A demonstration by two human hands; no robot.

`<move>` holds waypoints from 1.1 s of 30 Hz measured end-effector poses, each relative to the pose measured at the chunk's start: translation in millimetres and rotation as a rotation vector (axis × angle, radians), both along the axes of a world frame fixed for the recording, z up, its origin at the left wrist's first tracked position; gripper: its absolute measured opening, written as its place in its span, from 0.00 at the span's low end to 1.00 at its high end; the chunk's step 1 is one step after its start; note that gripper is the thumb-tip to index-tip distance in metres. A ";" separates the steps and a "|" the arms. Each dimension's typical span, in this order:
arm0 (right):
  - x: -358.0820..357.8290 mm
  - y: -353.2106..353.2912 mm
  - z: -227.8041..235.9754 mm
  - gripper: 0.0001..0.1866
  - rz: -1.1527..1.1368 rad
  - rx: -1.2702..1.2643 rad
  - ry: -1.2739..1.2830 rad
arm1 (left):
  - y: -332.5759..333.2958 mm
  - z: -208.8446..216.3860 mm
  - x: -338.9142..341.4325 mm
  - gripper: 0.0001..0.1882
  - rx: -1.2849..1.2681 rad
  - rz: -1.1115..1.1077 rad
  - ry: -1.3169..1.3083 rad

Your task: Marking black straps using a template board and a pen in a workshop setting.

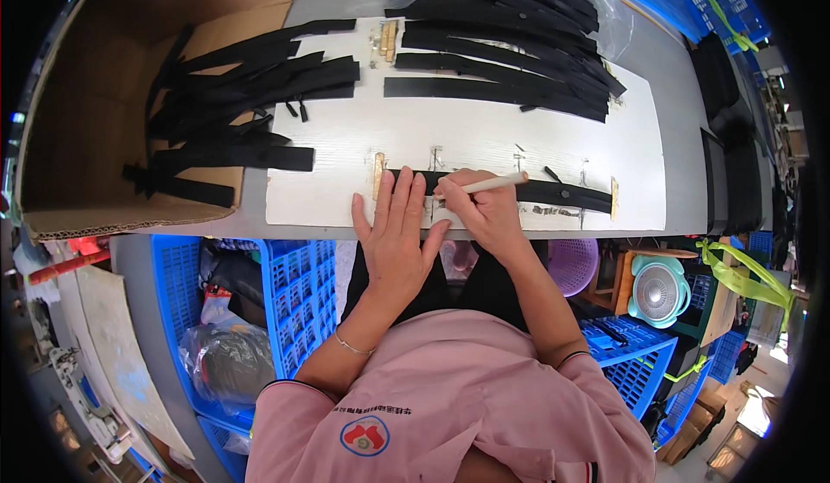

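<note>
A black zipper (pixel 545 191) lies along the near edge of a white board (pixel 328 137), between two tan strips stuck on the board. My left hand (pixel 398 215) lies flat with fingers stretched out, its fingertips pressing the zipper's left part. In my right hand (pixel 486 211) is a pale marking pen (pixel 497 184), gripped low, with its tip down near the zipper beside my left fingers. My fingers hide the exact tip. A small black pull tab (pixel 552 173) sticks up from the zipper's right part.
Several black zippers (pixel 501 94) lie at the board's far side. An open cardboard box (pixel 86 111) at left holds more zippers (pixel 233 85), spilling onto the board. Below the table stand blue crates (pixel 298 301), a purple basket (pixel 575 267) and a turquoise fan (pixel 657 291).
</note>
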State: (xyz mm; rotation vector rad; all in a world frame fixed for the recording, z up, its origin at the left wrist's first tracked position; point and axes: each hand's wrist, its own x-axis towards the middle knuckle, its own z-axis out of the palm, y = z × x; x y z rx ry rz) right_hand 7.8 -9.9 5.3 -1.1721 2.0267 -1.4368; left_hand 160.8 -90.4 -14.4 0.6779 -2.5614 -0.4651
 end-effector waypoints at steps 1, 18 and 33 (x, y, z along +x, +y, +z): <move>-0.1 1.2 1.2 0.10 -0.013 0.002 0.004 | -0.2 -0.1 -0.3 0.37 0.002 -0.013 0.004; -39.5 64.7 3.8 0.11 -0.432 -0.083 0.099 | -1.7 5.6 1.0 0.35 0.051 -0.027 -0.021; -41.2 63.4 -3.3 0.11 -0.414 -0.044 0.196 | 27.1 17.1 -76.7 0.13 0.274 -0.258 0.311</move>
